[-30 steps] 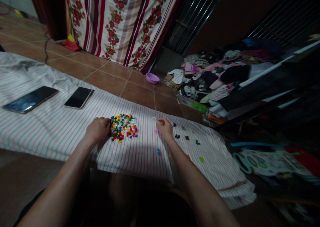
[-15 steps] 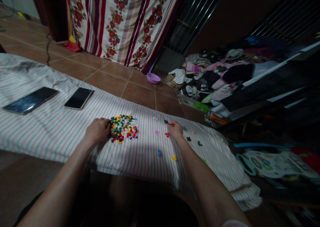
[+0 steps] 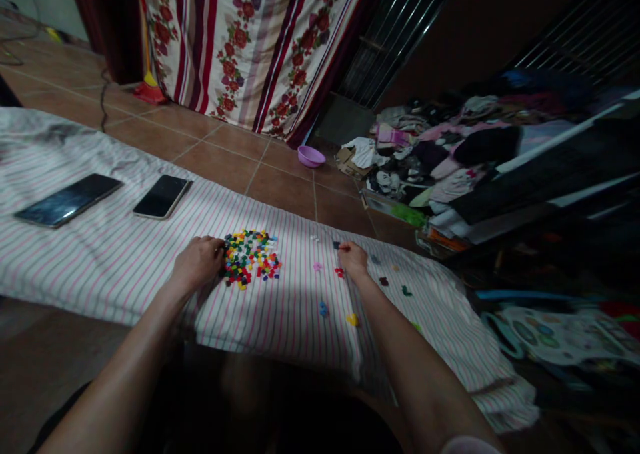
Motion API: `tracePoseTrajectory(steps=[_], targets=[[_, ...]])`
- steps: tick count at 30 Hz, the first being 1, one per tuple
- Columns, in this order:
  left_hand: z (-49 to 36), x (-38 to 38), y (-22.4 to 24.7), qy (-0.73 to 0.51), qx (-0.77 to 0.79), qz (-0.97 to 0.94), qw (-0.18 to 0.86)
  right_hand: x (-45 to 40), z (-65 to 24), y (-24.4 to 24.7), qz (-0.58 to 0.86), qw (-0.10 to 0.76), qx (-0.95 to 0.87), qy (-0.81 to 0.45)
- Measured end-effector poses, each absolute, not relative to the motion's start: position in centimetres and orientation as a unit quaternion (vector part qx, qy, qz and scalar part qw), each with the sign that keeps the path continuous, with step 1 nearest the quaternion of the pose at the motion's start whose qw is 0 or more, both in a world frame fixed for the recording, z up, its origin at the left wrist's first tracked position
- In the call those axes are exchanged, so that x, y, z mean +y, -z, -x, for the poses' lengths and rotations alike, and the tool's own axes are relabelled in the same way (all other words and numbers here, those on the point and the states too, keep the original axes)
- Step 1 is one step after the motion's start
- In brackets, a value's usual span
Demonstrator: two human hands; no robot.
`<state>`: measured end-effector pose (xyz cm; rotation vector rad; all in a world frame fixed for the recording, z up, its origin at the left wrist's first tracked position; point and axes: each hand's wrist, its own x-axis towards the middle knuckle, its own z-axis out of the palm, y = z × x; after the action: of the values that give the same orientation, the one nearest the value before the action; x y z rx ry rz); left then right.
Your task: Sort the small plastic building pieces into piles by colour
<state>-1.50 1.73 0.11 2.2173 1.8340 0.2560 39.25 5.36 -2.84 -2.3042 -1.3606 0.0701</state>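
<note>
A pile of small multicoloured plastic pieces [image 3: 253, 257] lies on a striped cloth [image 3: 280, 327]. At the pile's left edge rests my left hand [image 3: 200, 264], its fingers curled; whatever they hold is hidden. My right hand [image 3: 353, 259] pinches at a small dark piece [image 3: 337, 245], which shows at its fingertips close to the cloth. Around that hand are little same-colour groups: white [image 3: 315, 239], pink [image 3: 318, 267], red [image 3: 339, 272], blue [image 3: 323, 309], yellow [image 3: 353, 319], dark brown [image 3: 383, 281] and dark green [image 3: 407, 291] pieces.
Two phones, a larger one [image 3: 69, 201] and a smaller one [image 3: 163, 196], lie on the cloth at left. Beyond its far edge, a purple basin [image 3: 311, 157] stands on the tiled floor. Heaped clothes [image 3: 435, 147] fill the back right.
The whole view has shifted slightly, so everything sits a little further right. Both hands stay at nearly the same places on the cloth, the right still at the dark piece.
</note>
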Motion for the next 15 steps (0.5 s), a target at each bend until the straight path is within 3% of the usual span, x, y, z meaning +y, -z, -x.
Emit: tracePoseTrajectory(steps=[15], targets=[[1.9, 2.0, 0.1, -0.103, 0.615, -0.767, 0.151, 4.3, -37.9, 1.4, 0.821, 0.236, -0.520, -0.003]])
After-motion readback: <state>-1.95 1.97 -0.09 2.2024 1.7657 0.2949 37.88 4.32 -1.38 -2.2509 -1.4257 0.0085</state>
